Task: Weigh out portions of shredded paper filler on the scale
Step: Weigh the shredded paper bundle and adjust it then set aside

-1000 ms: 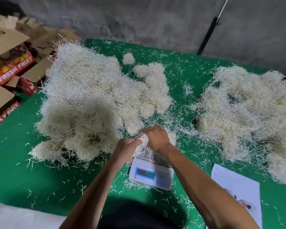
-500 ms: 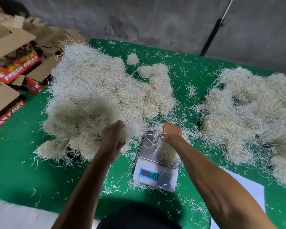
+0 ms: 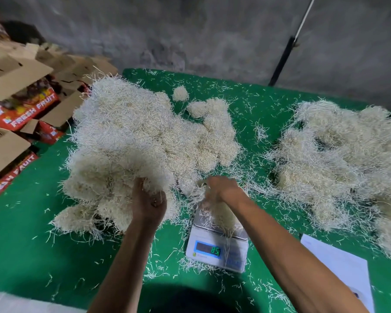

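A small digital scale (image 3: 217, 247) sits on the green table cover (image 3: 27, 251), just in front of the person, its lit display showing green digits too blurred to read surely. On its steel platform lies a small clump of shredded paper filler (image 3: 224, 219), with loose strands trailing over the front edge.

The right hand (image 3: 221, 190) hovers over the far end of the platform, fingers curled down round a tuft of strands that joins the clump below — how tightly it pinches cannot be told. The left hand (image 3: 148, 203) is off to the left of the scale, at the near edge of the big left heap of filler (image 3: 133, 141), its fingers curled round a handful of shreds pressed against that heap.

A second, looser heap (image 3: 339, 159) spreads over the right side of the table, well apart from the scale. A few small round wads (image 3: 180, 93) lie at the far side between the two heaps, and stray strands litter the cloth all round.

A white sheet of paper (image 3: 343, 267) lies at the near right. Left of the table stand open cardboard cartons (image 3: 20, 105) printed FRESH FRUIT — behind everything, a grey concrete wall (image 3: 190, 35) with a dark pole (image 3: 282, 62) leaning on it
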`<state>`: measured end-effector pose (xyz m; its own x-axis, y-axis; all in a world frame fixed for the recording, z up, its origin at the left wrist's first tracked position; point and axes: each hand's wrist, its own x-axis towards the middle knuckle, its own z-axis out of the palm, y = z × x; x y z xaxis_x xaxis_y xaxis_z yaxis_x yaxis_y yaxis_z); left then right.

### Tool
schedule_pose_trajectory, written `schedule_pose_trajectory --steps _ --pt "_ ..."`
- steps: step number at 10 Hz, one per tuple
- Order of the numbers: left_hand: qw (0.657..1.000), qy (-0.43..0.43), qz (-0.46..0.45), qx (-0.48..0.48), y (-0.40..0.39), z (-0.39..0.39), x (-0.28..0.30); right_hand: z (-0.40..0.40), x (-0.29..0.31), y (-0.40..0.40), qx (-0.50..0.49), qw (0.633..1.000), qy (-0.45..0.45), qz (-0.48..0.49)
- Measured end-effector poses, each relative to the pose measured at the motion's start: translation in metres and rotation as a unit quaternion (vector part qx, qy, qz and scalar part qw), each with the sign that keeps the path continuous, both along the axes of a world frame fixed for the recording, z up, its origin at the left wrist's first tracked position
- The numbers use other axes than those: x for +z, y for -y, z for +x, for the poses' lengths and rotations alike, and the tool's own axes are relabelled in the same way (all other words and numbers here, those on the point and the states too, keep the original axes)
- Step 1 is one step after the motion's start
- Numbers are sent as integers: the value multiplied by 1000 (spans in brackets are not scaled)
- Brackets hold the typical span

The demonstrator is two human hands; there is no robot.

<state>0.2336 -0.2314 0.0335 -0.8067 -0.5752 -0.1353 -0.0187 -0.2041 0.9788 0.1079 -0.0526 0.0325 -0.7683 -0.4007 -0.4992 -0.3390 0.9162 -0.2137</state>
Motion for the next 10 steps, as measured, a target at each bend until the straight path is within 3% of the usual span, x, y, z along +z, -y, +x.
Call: schedule_pose_trajectory --steps 1,2,3,4,5,6,7,8,9,10 --pt "978 32 187 -86 -9 -10 5 -10 28 4 -8 997 29 -74" --pt "982 61 131 -121 -20 -22 10 -15 50 4 14 981 57 -187" --pt "971 47 70 -224 -37 -28 16 -7 65 1 -8 931 158 -329" --pt "959 29 126 -251 -41 -40 27 -5 67 -14 -31 928 69 -364" --pt "958 44 168 -226 -49 -48 39 -22 73 -51 -133 917 -5 -376" --pt "966 69 -61 -241 -45 -49 32 -54 80 -107 -335 818 -114 -453" --pt "963 81 -107 -232 -44 -43 13 -76 79 -159 -476 704 -199 -488" --pt "968 77 -82 -225 -48 -42 -4 -74 47 -188 -488 777 -182 -352" --pt "981 107 26 -163 -49 -43 -18 -52 6 -193 -424 850 -181 -256" --pt "973 138 85 -167 -53 -47 -20 -29 -23 -183 -382 873 -150 -263"
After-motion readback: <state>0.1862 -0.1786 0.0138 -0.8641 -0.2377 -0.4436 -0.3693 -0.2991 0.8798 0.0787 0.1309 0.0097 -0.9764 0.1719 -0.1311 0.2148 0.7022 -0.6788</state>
